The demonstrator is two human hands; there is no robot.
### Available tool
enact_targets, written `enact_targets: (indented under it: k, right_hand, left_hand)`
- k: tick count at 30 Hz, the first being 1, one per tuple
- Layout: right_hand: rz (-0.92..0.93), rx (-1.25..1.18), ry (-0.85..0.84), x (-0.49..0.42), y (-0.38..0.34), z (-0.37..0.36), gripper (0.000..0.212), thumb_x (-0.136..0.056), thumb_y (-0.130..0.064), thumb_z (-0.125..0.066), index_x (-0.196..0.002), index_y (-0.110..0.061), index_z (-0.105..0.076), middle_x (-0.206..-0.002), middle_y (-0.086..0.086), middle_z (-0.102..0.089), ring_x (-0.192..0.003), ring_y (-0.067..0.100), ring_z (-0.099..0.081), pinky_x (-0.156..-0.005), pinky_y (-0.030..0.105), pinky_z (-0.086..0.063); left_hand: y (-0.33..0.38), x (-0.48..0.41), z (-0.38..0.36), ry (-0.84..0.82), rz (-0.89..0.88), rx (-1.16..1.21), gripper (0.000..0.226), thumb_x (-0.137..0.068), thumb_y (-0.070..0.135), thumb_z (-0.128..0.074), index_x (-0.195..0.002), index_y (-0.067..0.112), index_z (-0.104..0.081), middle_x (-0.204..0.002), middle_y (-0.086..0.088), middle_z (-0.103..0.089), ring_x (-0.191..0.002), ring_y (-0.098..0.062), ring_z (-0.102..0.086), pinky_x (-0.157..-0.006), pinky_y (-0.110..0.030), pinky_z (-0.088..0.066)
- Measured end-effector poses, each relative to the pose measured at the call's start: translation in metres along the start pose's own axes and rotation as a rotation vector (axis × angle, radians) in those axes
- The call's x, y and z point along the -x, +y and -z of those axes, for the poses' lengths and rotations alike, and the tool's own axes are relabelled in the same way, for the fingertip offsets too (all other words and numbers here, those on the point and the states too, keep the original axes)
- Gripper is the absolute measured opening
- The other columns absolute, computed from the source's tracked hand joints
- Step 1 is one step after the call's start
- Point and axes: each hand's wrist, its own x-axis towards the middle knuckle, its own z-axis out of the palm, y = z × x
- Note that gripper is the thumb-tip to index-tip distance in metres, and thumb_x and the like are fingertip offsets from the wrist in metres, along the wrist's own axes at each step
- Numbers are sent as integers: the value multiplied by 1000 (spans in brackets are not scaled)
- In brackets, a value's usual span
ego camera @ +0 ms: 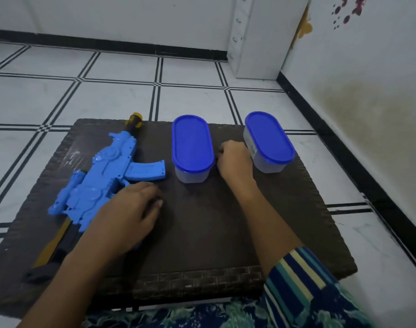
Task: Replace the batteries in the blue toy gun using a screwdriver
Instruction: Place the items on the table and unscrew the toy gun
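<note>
Dark surface: left hand covers the grip of the blue toy gun, right hand curled between containers; grasps unclear, label blurred.

White black-lined floor tiles — stained white wall

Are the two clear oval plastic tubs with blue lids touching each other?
Apart. The head view shows dark mat and the right hand between the left tub and the right tub.

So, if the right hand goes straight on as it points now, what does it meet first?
Probably nothing: the right hand points into the gap between the left container and the right container, though it may brush the right one.
</note>
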Motion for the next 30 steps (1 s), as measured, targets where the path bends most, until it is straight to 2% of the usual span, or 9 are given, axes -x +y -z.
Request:
enact_targets:
  k: [2, 5, 9, 12, 15, 17, 22, 25, 30]
  right_hand:
    - [-48, -33, -11, 9, 2, 8, 6, -87, -2, -62, -85, -7, -65, -75, 7, -62, -72, 22, -62, -57, 28, -49]
    - [-148, -102, -27, 35, 1, 23, 14, -82, -2, -67, -75, -7, -56, -65, 4, -50, -61, 18, -53, -46, 22, -29]
    - [-351, -329, -100, 74, -10, 41, 23, -74, -15, -78, -71, -8, -57, -69, 10, -58, -59, 18, -57, -44, 25, -40]
    - [-491, -754, -113, 102, -20, 56, 20, -69, -9, -79, -74, 7, -67, -75, 19, -68, -59, 21, -71, -58, 35, -62]
    - [-515, -1275, -246, 120, -37, 71, 11, -77, 6, -73, -88, 4, -68, -86, 19, -70, -74, 26, -73, -62, 30, -62]
    - [-455, -1406, -283, 126, -52, 74, 21, -81, 9, -69, -101, 4, -67, -87, 19, -70, -75, 27, -72, -62, 30, -61]
    - [-286, -1392, -260, 128, -88, 63, 31, -82, 12, -66, -111, 2, -58, -92, 26, -65, -80, 34, -71, -74, 41, -62]
    - [-139, -1301, -253, 124, -99, 61, 31, -83, 11, -65, -111, 0, -56, -90, 30, -61, -85, 36, -69, -68, 34, -62]
    - [21, -1200, -210, 123, -102, 63, 27, -82, 11, -65, -103, -4, -59, -88, 29, -60, -79, 30, -66, -64, 30, -60]
  left_hand:
    - [-1, -1, 0, 12, -9, 11, 17, -90, 28, -54, -101, 21, -65, -112, 5, -62, -101, -18, -59, -81, -40, -52]
    - [-1, -1, 1, -2, -19, 19, 16, -88, 26, -58, -102, 21, -65, -112, 7, -61, -98, -16, -58, -81, -41, -52]
    - [-5, 4, 8, 2, -27, 25, 22, -83, 25, -67, -103, 15, -67, -110, 2, -64, -92, -19, -61, -79, -34, -50]
    - [-10, 16, 20, -1, -11, 54, 24, -79, 23, -73, -101, 13, -70, -122, -2, -63, -93, -18, -63, -78, -25, -42]
    - [-23, 32, 31, -52, -9, 64, 20, -78, 25, -75, -97, 23, -71, -134, 0, -57, -119, -15, -56, -94, -25, -40]
    - [-31, 41, 37, -82, 3, 83, 33, -76, 29, -77, -108, 25, -69, -142, 4, -50, -132, -11, -44, -103, -23, -31]
    - [-51, 53, 44, -193, -27, 39, 65, -74, 38, -78, -134, 31, -52, -150, 16, -34, -141, -6, -26, -118, -40, -20]
    - [-58, 51, 43, -174, -55, -51, 69, -74, 55, -71, -137, 39, -46, -152, 18, -31, -141, -9, -27, -114, -46, -26]
    - [-51, 49, 33, -177, -57, -186, 63, -77, 69, -55, -135, 53, -38, -148, 36, -24, -140, -7, -16, -107, -43, -11]
